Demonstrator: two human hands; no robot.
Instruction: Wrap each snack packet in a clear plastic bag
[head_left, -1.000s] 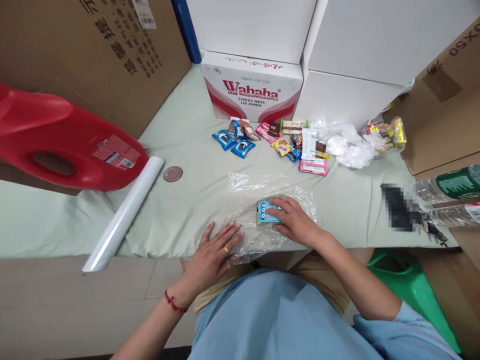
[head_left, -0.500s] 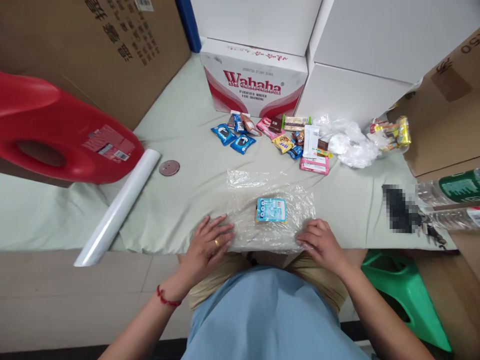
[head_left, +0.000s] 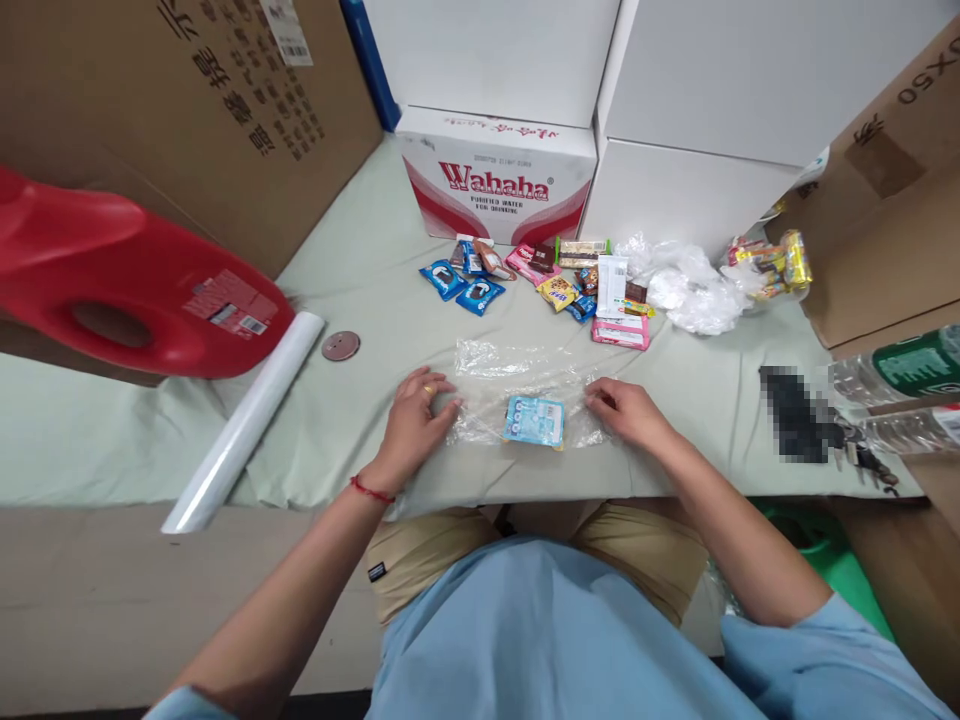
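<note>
Blue packet: we see the blue packet [head_left: 534, 421] lying flat on the cloth-covered table [head_left: 420, 470], between the two hands and near the table's front edge, with white and dark blue print on its face.
Clear film: we find the clear plastic film [head_left: 502, 360] spread around the packet, wrinkled and shiny, and it seems to lie over the packet too.
Left hand: we see the left hand [head_left: 412, 420] at the film's left edge, thumb and fingers apart; we cannot tell whether the fingertips pinch the film.
Right hand: we see the right hand [head_left: 634, 412] with its fingers curled in, thumb and forefinger closed on the film's right edge.
Snacks: beyond the film we see a loose group of wrapped snacks [head_left: 556, 293], two blue packets at its left and a pink one nearest us.
White plastic: we see a crumpled white plastic bag [head_left: 701, 290] just right of the snacks.
Left side: we see a brown disc [head_left: 341, 346], a white roll [head_left: 247, 420] and a red jug [head_left: 161, 300].
Back: we see a Wahaha box [head_left: 499, 185] standing behind the snacks.
</note>
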